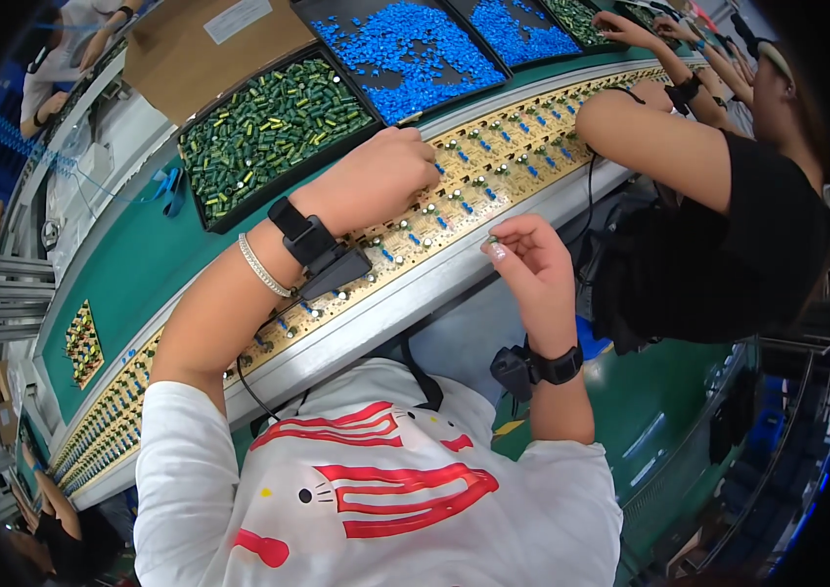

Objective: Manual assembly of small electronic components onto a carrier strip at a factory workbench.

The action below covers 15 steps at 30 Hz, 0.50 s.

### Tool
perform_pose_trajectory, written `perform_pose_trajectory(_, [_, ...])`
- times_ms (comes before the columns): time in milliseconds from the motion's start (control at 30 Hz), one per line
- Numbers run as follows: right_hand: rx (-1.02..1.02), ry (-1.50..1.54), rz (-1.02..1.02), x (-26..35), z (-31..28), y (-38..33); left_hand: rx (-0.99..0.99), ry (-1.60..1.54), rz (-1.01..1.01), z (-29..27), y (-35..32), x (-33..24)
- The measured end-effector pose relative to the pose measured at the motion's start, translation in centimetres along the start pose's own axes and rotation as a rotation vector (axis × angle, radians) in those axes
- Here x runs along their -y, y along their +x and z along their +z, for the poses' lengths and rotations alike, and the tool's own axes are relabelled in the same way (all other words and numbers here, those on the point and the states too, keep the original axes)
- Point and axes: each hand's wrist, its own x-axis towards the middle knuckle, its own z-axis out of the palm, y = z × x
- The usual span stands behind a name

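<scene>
Tan circuit boards (493,157) are riding along the surface at my twelve o'clock, and I'm pressing my left hand (376,176), fingers curled together, down onto one. My right hand (522,259) is pinching a small green capacitor (493,238) at one o'clock, just off the boards' near edge; I'm judging it needs its leads lined up square over the holes before seating.

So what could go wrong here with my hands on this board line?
The right hand pinches a small green part off the edge of the boards; a slip could likely drop it off the line. The left hand presses down among parts already seated, so it might knock one askew. The co-worker's arm reaches over the same strip close by, so the arms could bump.
</scene>
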Motion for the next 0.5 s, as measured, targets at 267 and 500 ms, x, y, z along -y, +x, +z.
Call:
perform_pose_trajectory(267, [-0.011, -0.025, 0.017, -0.4, -0.1, -0.3, 0.105, 0.205, -0.034, -0.9, 0.7, -1.4])
perform_pose_trajectory(500, [0.002, -0.046, -0.002, -0.4, 0.0, -0.3, 0.131, 0.303, 0.009, -0.7, 0.5, -1.7])
